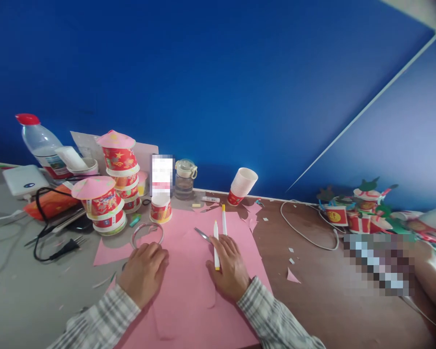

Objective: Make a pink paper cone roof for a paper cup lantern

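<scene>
My left hand rests palm down on the left edge of the pink paper, its fingers curled together; whatever is under them is hidden. Just beyond its knuckles lies a roll of tape. My right hand lies on the same paper, with a white marker with yellow ends between thumb and forefinger. A narrow metal blade sticks out beside that forefinger, its other end hidden. Past the fingertips is a second marker. A red paper cup stands at the paper's far edge.
Left are two stacked-cup towers with pink cone tops, a plug and a bottle. Behind stand a lidded jar and a leaning cup stack. Rightward are a white cable, cup crafts and another person's arm.
</scene>
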`<state>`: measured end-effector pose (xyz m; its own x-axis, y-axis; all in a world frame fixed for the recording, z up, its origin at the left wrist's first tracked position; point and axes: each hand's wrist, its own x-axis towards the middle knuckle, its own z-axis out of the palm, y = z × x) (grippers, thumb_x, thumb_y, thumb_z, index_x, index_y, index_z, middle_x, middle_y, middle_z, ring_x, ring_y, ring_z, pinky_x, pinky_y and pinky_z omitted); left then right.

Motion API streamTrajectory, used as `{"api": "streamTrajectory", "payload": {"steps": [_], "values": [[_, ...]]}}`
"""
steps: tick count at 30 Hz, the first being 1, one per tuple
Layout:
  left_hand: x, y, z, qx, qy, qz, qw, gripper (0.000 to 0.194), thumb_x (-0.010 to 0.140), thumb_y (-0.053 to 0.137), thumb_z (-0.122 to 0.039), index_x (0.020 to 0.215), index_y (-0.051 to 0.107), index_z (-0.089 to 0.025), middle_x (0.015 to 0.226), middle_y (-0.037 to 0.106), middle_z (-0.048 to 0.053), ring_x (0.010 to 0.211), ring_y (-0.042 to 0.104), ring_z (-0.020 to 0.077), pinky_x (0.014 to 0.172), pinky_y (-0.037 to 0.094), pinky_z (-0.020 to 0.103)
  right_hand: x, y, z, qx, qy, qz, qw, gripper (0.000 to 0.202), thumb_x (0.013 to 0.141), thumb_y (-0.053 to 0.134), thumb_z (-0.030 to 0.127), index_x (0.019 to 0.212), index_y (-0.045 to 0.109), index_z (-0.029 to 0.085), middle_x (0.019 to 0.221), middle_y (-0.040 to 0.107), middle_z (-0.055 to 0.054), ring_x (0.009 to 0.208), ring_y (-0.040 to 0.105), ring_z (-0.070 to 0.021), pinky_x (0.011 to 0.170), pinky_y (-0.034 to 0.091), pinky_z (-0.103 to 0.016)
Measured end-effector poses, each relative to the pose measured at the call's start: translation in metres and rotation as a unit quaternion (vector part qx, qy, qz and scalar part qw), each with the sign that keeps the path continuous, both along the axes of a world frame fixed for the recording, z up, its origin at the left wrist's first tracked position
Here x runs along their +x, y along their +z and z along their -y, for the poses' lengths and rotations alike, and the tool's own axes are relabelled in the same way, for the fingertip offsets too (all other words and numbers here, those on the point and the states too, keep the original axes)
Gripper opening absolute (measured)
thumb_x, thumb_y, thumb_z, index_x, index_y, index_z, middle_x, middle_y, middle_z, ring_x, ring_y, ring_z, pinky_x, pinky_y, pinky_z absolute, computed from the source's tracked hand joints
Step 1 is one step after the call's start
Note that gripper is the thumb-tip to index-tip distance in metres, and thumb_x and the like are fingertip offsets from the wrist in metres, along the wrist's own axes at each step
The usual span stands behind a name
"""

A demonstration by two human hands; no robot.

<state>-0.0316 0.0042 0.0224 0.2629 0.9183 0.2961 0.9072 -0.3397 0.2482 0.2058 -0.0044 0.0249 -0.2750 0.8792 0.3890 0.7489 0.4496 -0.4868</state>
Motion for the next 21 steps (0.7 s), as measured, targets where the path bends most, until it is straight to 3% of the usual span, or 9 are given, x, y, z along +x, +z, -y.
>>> {"api": "streamTrajectory", "payload": {"steps": [6,10,15,21], "values": [[0.002,0.000,0.005,-0.005,-0.010,0.009,1.000,0.004,0.062,0.052,-0.039,0.063,0.051,-0.036,0.066,0.058,-0.006,0.064,0.054,0.0206,0.061,0.042,0.037,0.004,-0.008,-0.004,-0.012,-0.024,0.014,1.000,0.073,0.069,0.058,0.029,0.128,0.019,0.051,0.109,0.059,-0.001,0.105,0.052,-0.0349,0.097,0.037,-0.054],[0.001,0.001,0.008,-0.031,-0.004,0.007,0.999,0.020,0.052,0.062,-0.047,0.064,0.051,-0.037,0.069,0.059,-0.005,0.069,0.054,0.0230,0.063,0.042,0.040,0.009,-0.009,-0.007,-0.008,-0.046,0.007,0.999,0.071,0.070,0.057,0.026,0.126,0.022,0.052,0.102,0.062,-0.002,0.097,0.056,-0.0343,0.088,0.044,-0.053],[-0.003,-0.004,0.007,-0.093,0.000,0.046,0.995,0.034,0.043,0.069,-0.044,0.071,0.051,-0.041,0.074,0.063,-0.006,0.074,0.056,0.0234,0.067,0.042,0.039,0.011,-0.009,-0.009,0.003,-0.047,0.006,0.999,0.069,0.069,0.054,0.022,0.124,0.026,0.053,0.095,0.063,-0.001,0.092,0.057,-0.0337,0.079,0.048,-0.050],[-0.003,-0.001,0.004,-0.170,0.016,0.066,0.983,0.025,0.042,0.066,-0.038,0.060,0.050,-0.037,0.065,0.062,-0.011,0.070,0.056,0.0202,0.064,0.040,0.034,0.013,-0.011,-0.012,0.035,-0.063,0.005,0.997,0.066,0.066,0.050,0.015,0.121,0.036,0.048,0.090,0.064,-0.001,0.086,0.058,-0.0306,0.075,0.048,-0.045]]}}
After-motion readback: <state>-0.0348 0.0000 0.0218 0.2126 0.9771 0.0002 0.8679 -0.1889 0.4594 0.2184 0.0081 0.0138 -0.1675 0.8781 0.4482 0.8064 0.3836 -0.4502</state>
